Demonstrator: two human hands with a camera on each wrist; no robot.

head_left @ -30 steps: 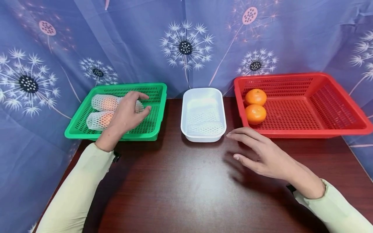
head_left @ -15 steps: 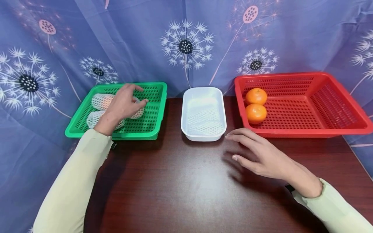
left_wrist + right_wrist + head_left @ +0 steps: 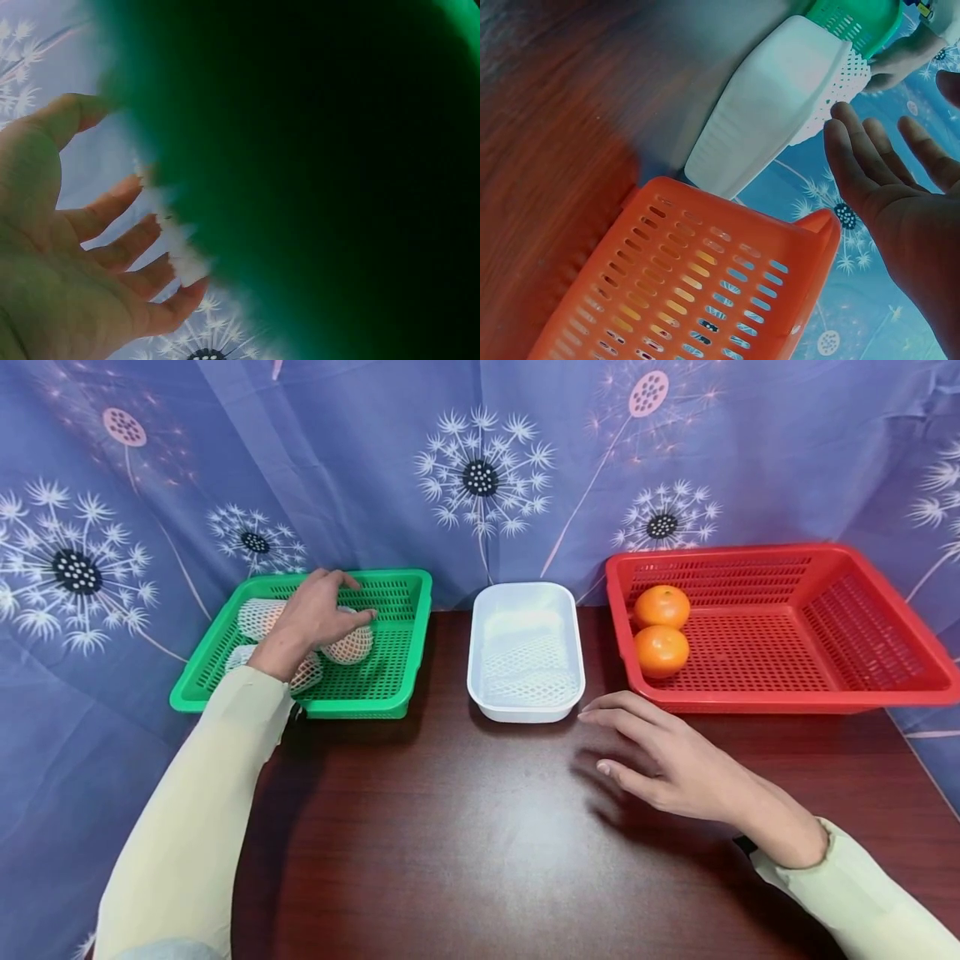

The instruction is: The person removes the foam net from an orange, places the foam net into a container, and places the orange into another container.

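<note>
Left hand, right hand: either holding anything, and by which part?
Right hand: nothing held. Left hand: can't be told; it's over the netted fruit in the green basket, any grip hidden.

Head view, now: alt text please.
A person's left hand is over net-wrapped fruit in a green basket, while the right hand hovers above a dark table. A white tray with white netting sits between that basket and a red basket holding two oranges.
</note>
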